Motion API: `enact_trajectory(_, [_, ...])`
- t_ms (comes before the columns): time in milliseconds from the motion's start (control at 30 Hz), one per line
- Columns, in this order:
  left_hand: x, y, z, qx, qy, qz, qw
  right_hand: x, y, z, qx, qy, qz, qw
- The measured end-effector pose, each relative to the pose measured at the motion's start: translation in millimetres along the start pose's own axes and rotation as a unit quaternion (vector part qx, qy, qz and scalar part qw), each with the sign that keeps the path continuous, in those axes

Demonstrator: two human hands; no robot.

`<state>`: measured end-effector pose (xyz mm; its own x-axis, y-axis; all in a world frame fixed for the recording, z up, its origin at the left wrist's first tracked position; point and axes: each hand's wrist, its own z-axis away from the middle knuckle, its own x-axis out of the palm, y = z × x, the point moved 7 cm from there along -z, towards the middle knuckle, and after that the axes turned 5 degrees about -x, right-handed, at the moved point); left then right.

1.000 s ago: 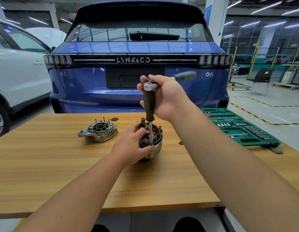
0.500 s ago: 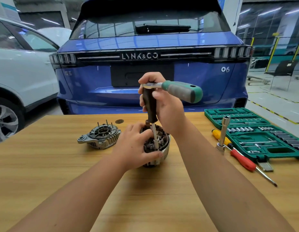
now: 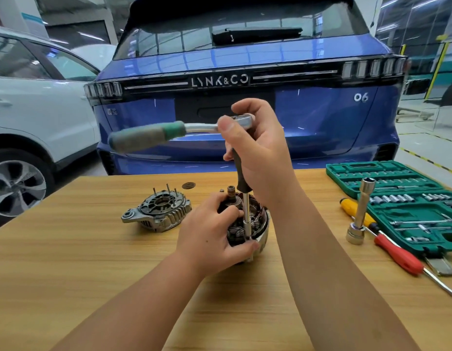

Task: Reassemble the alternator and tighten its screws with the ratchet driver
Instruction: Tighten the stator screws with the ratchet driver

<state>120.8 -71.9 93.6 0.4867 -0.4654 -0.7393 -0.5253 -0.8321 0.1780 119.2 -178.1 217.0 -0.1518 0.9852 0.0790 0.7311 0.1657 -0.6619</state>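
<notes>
Screw-tightening step: your left hand grips the alternator on the table, your right hand clasps the ratchet driver (upright on a screw); next, swing squarely

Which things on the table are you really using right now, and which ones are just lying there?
In use:
- round metal alternator body with copper windings, held by the left hand
- green-handled ratchet driver, gripped by the right hand

Lying about:
- grey finned alternator cover
- green socket set case
- long silver socket
- red-handled screwdriver
- yellow-handled screwdriver
</notes>
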Motion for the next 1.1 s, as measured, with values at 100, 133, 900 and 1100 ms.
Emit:
enact_trajectory(100, [0, 2, 1, -0.004, 0.017, -0.002, 1.000, -5, 4, -5, 0.035, 0.030, 0.026, 0.999])
enact_trajectory(133, [-1, 2, 1, -0.004, 0.022, -0.002, 1.000, -6, 5, -6, 0.051, 0.040, 0.031, 0.997])
enact_trajectory(900, [-2, 1, -1, -0.016, 0.006, 0.010, 1.000, 4, 6, 7, 0.094, -0.143, -0.288, 0.942])
enact_trajectory(1100, [-1, -1, 1, -0.012, 0.004, 0.012, 1.000, -1, -1, 8, -0.031, -0.051, -0.027, 0.998])
